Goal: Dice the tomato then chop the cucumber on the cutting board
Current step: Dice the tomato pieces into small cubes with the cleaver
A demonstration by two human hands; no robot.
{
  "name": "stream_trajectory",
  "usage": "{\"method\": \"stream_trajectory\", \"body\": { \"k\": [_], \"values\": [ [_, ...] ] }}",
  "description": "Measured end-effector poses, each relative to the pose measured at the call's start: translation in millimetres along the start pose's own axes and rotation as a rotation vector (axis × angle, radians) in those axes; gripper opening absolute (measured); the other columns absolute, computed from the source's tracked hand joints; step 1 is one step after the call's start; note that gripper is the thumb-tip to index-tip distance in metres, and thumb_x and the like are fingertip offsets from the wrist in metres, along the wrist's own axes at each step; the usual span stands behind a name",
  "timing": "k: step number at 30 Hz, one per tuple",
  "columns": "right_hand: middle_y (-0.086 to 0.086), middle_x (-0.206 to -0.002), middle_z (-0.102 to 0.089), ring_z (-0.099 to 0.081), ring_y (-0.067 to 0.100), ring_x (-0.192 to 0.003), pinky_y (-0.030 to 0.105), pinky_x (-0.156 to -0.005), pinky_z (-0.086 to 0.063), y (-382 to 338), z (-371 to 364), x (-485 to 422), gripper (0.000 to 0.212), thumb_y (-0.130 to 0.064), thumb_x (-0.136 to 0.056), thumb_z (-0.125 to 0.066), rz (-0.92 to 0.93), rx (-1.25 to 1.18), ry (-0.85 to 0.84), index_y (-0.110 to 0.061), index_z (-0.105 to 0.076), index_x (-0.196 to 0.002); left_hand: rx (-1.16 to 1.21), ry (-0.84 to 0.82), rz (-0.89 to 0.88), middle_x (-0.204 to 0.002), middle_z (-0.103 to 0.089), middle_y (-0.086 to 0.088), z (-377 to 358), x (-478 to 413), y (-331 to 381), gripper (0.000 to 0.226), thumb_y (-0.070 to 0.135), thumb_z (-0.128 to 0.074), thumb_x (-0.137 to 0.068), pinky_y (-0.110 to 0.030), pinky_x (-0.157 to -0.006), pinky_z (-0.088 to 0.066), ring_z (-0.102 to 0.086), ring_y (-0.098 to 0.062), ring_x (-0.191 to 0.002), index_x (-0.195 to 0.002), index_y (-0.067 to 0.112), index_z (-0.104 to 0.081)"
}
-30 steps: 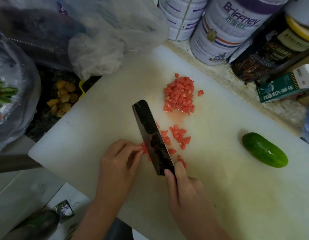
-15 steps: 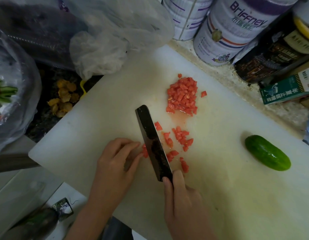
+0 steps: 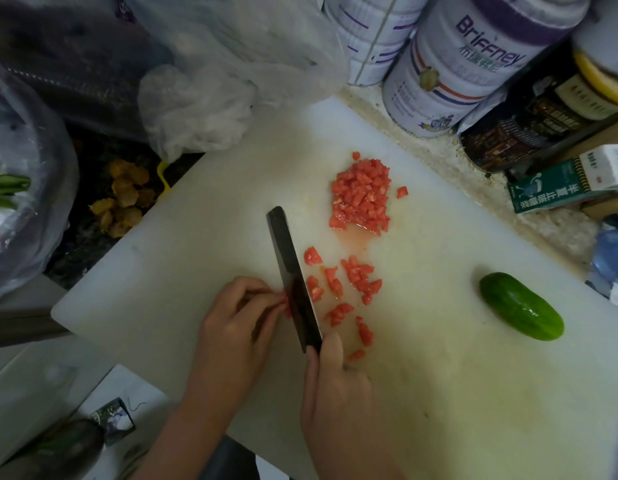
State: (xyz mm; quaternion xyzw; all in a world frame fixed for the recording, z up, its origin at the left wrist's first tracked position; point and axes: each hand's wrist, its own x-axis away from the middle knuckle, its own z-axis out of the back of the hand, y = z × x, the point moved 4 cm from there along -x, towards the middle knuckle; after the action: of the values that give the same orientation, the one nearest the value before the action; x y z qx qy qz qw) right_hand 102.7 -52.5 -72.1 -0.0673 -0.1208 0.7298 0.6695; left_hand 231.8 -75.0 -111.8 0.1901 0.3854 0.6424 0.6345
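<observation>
A white cutting board (image 3: pixel 439 393) fills the middle. A heap of diced tomato (image 3: pixel 361 195) lies toward its far side, and looser tomato pieces (image 3: pixel 356 282) are scattered just right of the knife (image 3: pixel 290 271). My right hand (image 3: pixel 335 393) grips the dark knife by its handle, blade edge down on the board. My left hand (image 3: pixel 238 327) pinches a small remaining bit of tomato against the blade's left face; that bit is mostly hidden by my fingertips. A whole green cucumber (image 3: pixel 520 306) lies at the board's right, apart from both hands.
Large tins (image 3: pixel 460 74) and cartons (image 3: pixel 560 181) crowd the counter behind the board. Crumpled plastic bags (image 3: pixel 203 98) lie at the back left beside yellowish scraps (image 3: pixel 124 202). A bagged bundle of greens (image 3: pixel 9 188) sits at far left. The board's near left corner overhangs the counter edge.
The knife has shifted slightly left with each cut, leaving more diced pieces to its right. My left fingertips have curled in closer on a shrinking tomato bit.
</observation>
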Motion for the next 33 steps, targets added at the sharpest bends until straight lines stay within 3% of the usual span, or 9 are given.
{"method": "stream_trajectory", "body": {
  "k": [4, 11, 14, 17, 18, 20, 23, 27, 33],
  "values": [
    [-0.003, -0.034, -0.041, -0.040, 0.015, -0.023, 0.017, -0.037, -0.012, -9, 12, -19, 0.030, -0.028, -0.088, -0.039, 0.014, 0.106, 0.051, -0.013, -0.060, -0.073, -0.016, 0.006, 0.007, -0.090, -0.061, -0.005, 0, -1, 0, 0.011, 0.011, -0.068, -0.090, -0.018, -0.075, -0.046, -0.056, -0.012, -0.082, -0.091, 0.002, -0.073],
    [-0.005, -0.036, -0.042, -0.038, 0.013, -0.024, 0.018, -0.033, -0.016, 1, 5, 7, 0.030, -0.034, -0.099, -0.028, -0.044, -0.055, -0.060, -0.015, -0.049, -0.089, 0.001, -0.009, 0.084, -0.091, -0.057, -0.003, -3, -12, -2, 0.006, 0.002, -0.072, -0.084, -0.016, -0.069, -0.045, -0.047, -0.003, -0.072, -0.090, 0.003, -0.070],
    [-0.008, -0.037, -0.035, -0.034, 0.008, -0.024, 0.007, -0.034, -0.010, 9, 14, 14, 0.025, -0.035, -0.094, -0.037, -0.011, -0.132, -0.039, -0.016, -0.050, -0.082, 0.018, -0.051, 0.123, -0.090, -0.055, 0.000, -2, -14, -2, 0.001, 0.005, -0.069, -0.087, -0.022, -0.063, -0.045, -0.048, -0.006, -0.068, -0.088, 0.005, -0.069],
    [-0.002, -0.040, -0.046, -0.043, 0.009, -0.029, 0.014, -0.032, -0.029, 22, 23, 14, 0.040, -0.043, -0.100, -0.029, -0.028, -0.166, 0.016, -0.018, -0.057, -0.087, 0.005, -0.058, 0.175, -0.086, -0.054, 0.002, 2, -19, -2, 0.004, 0.006, -0.068, -0.089, -0.011, -0.065, -0.040, -0.047, -0.005, -0.064, -0.085, 0.007, -0.069],
    [0.002, -0.044, -0.051, -0.047, 0.012, -0.032, 0.022, -0.034, -0.037, 27, 27, 14, 0.037, -0.043, -0.099, -0.032, -0.044, -0.172, 0.028, -0.020, -0.059, -0.092, 0.000, -0.052, 0.190, -0.086, -0.054, 0.002, 4, -21, -1, 0.005, 0.006, -0.067, -0.089, -0.007, -0.067, -0.038, -0.047, -0.005, -0.064, -0.085, 0.007, -0.069],
    [0.002, -0.045, -0.051, -0.047, 0.017, -0.036, 0.029, -0.037, -0.034, 40, 34, 14, 0.021, -0.040, -0.095, -0.039, -0.110, -0.236, 0.043, -0.028, -0.056, -0.089, -0.014, -0.045, 0.195, -0.086, -0.057, 0.001, 6, -23, 2, 0.005, 0.003, -0.065, -0.089, -0.003, -0.070, -0.035, -0.049, -0.006, -0.066, -0.087, 0.005, -0.070],
    [-0.004, -0.044, -0.044, -0.047, 0.019, -0.037, 0.036, -0.041, -0.042, 66, 38, 13, 0.022, -0.035, -0.097, -0.044, -0.241, -0.395, -0.039, -0.035, -0.038, -0.076, -0.063, -0.092, 0.178, -0.093, -0.060, -0.007, 2, -23, 8, 0.012, 0.001, -0.065, -0.088, -0.011, -0.072, -0.039, -0.055, -0.013, -0.068, -0.099, 0.002, -0.070],
    [0.003, -0.045, -0.046, -0.049, 0.026, -0.039, 0.046, -0.045, -0.046, 85, 49, 21, 0.017, -0.032, -0.096, -0.043, -0.305, -0.400, -0.024, -0.030, -0.042, -0.079, -0.089, -0.196, 0.158, -0.097, -0.061, -0.006, -8, -29, 18, 0.018, 0.002, -0.065, -0.087, -0.027, -0.074, -0.051, -0.062, -0.019, -0.073, -0.104, 0.005, -0.071],
    [0.002, -0.044, -0.046, -0.048, 0.023, -0.037, 0.045, -0.043, -0.045, 91, 38, 34, 0.014, -0.029, -0.097, -0.043, -0.394, -0.433, -0.019, -0.021, -0.047, -0.086, 0.017, -0.304, 0.053, -0.100, -0.065, 0.001, -19, -37, 22, 0.023, 0.000, -0.065, -0.086, -0.022, -0.080, -0.049, -0.063, -0.013, -0.080, -0.105, 0.011, -0.073]
  ]
}}
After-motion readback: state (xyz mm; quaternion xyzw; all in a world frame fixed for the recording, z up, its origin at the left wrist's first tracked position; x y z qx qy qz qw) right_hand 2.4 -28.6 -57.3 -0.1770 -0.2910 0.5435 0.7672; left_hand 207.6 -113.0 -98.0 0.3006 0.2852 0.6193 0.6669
